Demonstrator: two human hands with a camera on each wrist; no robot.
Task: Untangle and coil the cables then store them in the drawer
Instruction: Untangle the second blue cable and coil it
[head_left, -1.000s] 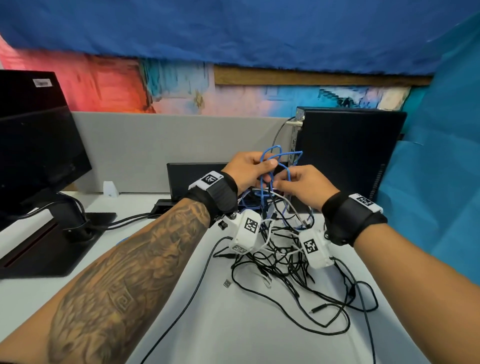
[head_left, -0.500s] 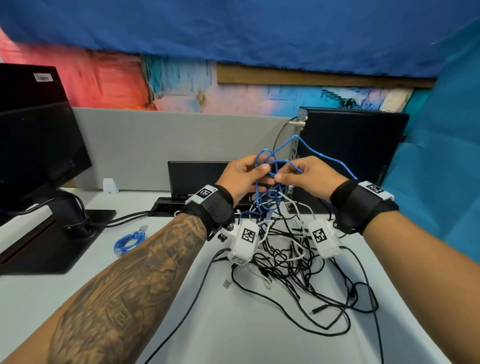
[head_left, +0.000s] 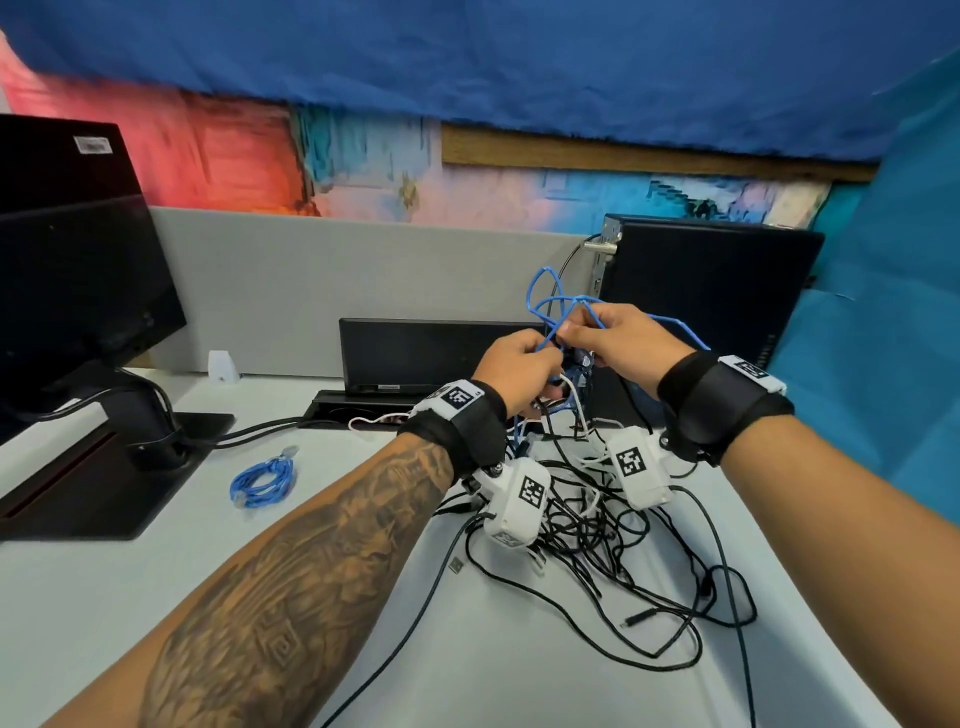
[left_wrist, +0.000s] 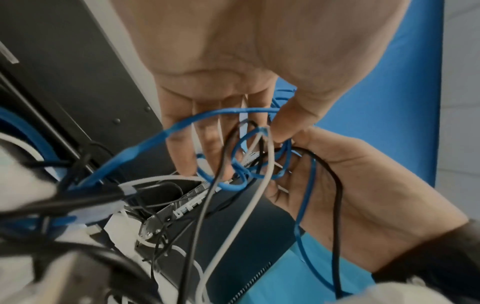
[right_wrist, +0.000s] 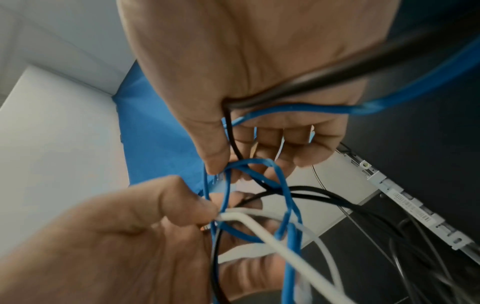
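Both hands are raised above the desk, working a knot of blue cable (head_left: 557, 306). My left hand (head_left: 519, 358) pinches the blue cable (left_wrist: 249, 144) together with a white cable (right_wrist: 262, 228) between thumb and fingers. My right hand (head_left: 613, 338) pinches a loop of the blue cable (right_wrist: 249, 164), and a black cable (right_wrist: 298, 86) runs across its palm. Below the hands, a tangle of black and white cables (head_left: 613, 551) lies on the desk and hangs up into the knot. A coiled blue cable (head_left: 262, 480) rests on the desk to the left. No drawer is in view.
A monitor on its stand (head_left: 78, 291) fills the left side. A black computer tower (head_left: 711, 306) stands right behind the hands. A black dock (head_left: 436, 353) sits at the grey partition (head_left: 332, 280). The white desk (head_left: 104, 597) shows bare surface front left.
Both hands have shifted slightly right and higher with the blue knot. The view has panned, and the coiled blue cable on the left has come into sight.
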